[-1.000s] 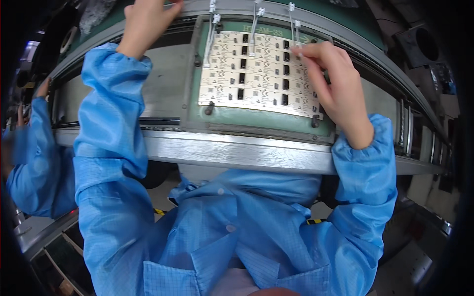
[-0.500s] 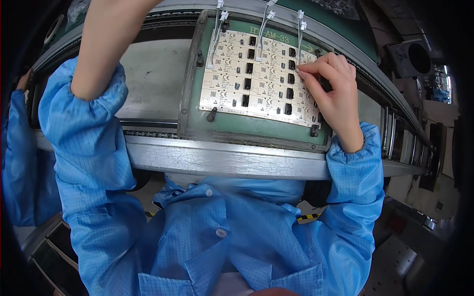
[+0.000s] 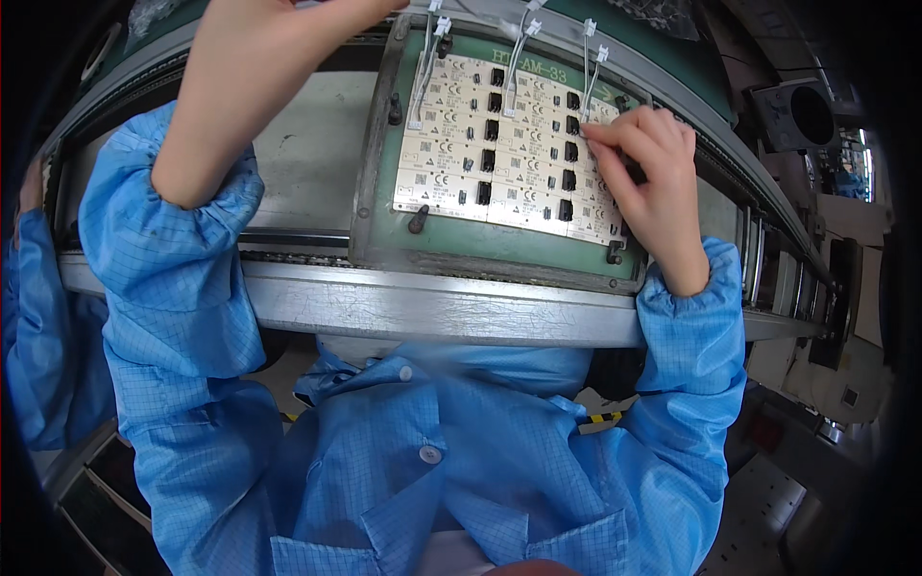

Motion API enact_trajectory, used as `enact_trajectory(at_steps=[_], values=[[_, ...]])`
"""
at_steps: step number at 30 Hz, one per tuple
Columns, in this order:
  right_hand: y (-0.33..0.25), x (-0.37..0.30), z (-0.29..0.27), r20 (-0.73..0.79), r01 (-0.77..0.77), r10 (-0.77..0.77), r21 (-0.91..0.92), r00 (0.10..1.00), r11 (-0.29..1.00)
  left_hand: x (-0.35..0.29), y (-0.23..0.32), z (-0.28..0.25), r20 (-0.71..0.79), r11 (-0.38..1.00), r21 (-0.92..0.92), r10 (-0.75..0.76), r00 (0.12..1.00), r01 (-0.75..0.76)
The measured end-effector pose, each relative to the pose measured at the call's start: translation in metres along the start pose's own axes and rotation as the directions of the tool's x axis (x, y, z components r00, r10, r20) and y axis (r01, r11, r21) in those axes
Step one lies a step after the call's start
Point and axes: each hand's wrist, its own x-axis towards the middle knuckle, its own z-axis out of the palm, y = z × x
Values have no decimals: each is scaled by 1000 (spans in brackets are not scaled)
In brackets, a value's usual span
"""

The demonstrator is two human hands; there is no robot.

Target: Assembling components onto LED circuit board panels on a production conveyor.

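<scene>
Right fingers (image 3: 615, 135) curl over a black-studded white panel (image 3: 521, 152).

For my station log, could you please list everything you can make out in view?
Board panel: one, white, on the fixture.
Fixture: one, green, dark-framed, centre.
Blocks: ten visible, black, on the panel.
Cables: three groups, pale, white-ended, at the panel's top.
Clamps: at least four, black, around the panel.
Rails: two, silver, near and far sides.
Plastic bag: one, clear, top edge.
Speaker-like unit: one, dark, upper right.
Striped tape: pieces, yellow-black, below the rails.
Co-worker's arm: one, blue-sleeved, left edge.
Coat: one, blue, lower half.
Left hand: one, bare, cut by the top edge.
Right hand: one, bare, fingertips at a cable's lower end.
</scene>
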Motion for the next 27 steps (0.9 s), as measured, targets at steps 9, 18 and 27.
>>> enact_trajectory(at_steps=[9,18,27], values=[[6,17,-15,70,83,-83,1,994,997,-55,-2,15,57,624,704,427,903,-340],[-8,163,58,-60,-271,264,-189,963,944,-72,-12,39,81,716,679,149,986,-164],[3,165,60,-160,-388,381,-14,911,922,-66,-23,36,98,804,587,43,994,-93]])
